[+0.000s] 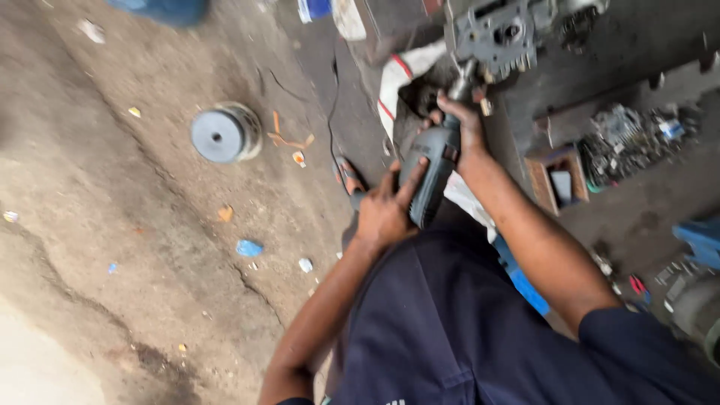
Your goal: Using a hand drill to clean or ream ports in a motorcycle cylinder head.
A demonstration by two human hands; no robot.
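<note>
Item 1: concrete floor (112, 225), cracked and stained, filling the left half of the view. Scattered on it are small scraps, orange, white and blue; the blur prevents an exact count.

Item 2: one round grey metal disc (223, 133), lying flat on the floor at about 10 o'clock from the hands, well apart from them.

Item 3: one left hand (384, 212), fingers spread narrowly and wrapped on the rear grip of the tool, palm against its left side.

Item 4: one power drill (430, 171), dark grey-green body, held between the two hands near the frame's centre. It points toward 1 o'clock, its front end meeting the metal block above. The bit is too blurred to make out.

Item 5: one right hand (463, 124), fingers closed over the front of the drill near the chuck, forearm running down to 5 o'clock.

Item 6: one grey metal machine part (496, 34), with holes and ribs, at 12 o'clock from the right hand, touching the drill's tip.

Item 7: one small open wooden box (559, 178), at 3 o'clock from the drill, on a dark bench.

Item 8: one heap of loose metal parts (634, 139), just beside the box, uncounted.
</note>
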